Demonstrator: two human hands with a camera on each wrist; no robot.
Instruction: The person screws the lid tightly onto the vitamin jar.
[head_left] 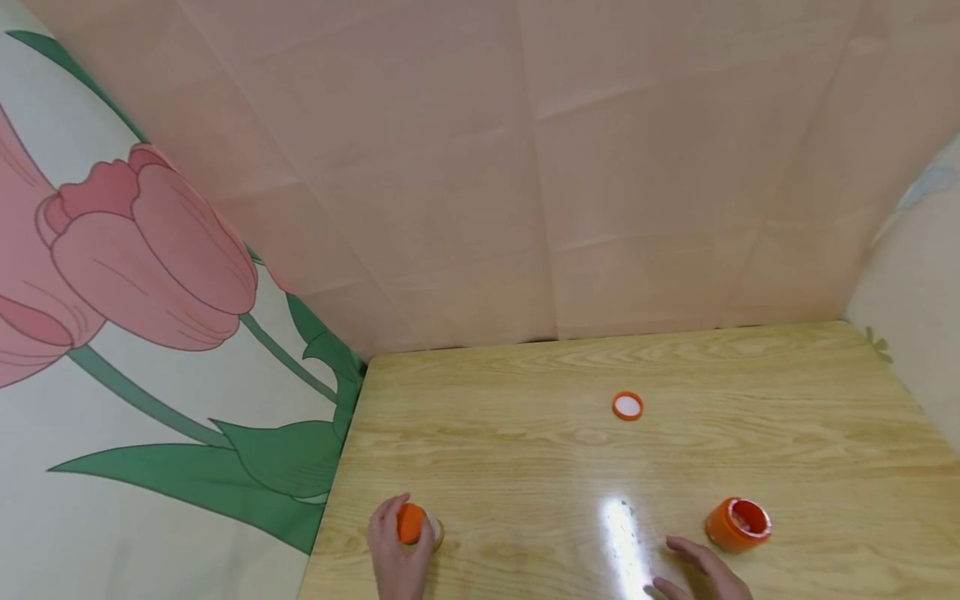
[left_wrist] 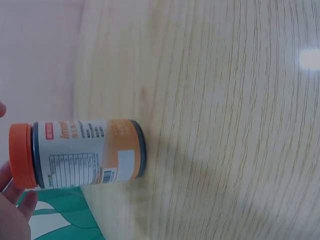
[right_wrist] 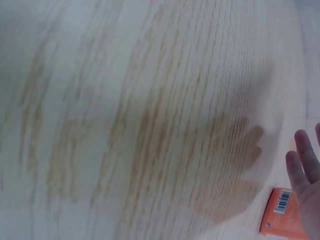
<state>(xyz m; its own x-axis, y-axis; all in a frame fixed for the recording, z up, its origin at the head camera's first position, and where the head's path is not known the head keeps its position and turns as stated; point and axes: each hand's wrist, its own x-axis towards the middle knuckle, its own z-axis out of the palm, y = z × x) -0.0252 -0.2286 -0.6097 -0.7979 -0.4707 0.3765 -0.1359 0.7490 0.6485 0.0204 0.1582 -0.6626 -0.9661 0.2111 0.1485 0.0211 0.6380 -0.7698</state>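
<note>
A jar with an orange lid (left_wrist: 22, 156) and a white-and-orange printed label (left_wrist: 75, 155) stands upright on the left of the table. My left hand (head_left: 400, 548) comes over it from above, thumb and fingers curved around the lid; one fingertip shows a small gap from it in the left wrist view. On the right, an orange jar (head_left: 731, 530) stands with its mouth uncovered. Beside it, to its left, is my right hand (head_left: 705, 570), fingers extended and apart, holding nothing. The right wrist view shows that jar's barcode label (right_wrist: 282, 202) partly behind the hand.
An orange ring-edged lid (head_left: 627, 406) lies farther back on the wood-grain table (head_left: 480, 433), its white inside facing up. A pinkish cloth (head_left: 450, 183) hangs behind the table. Tulip-printed fabric (head_left: 150, 250) borders the left side, and a pale sheet the right.
</note>
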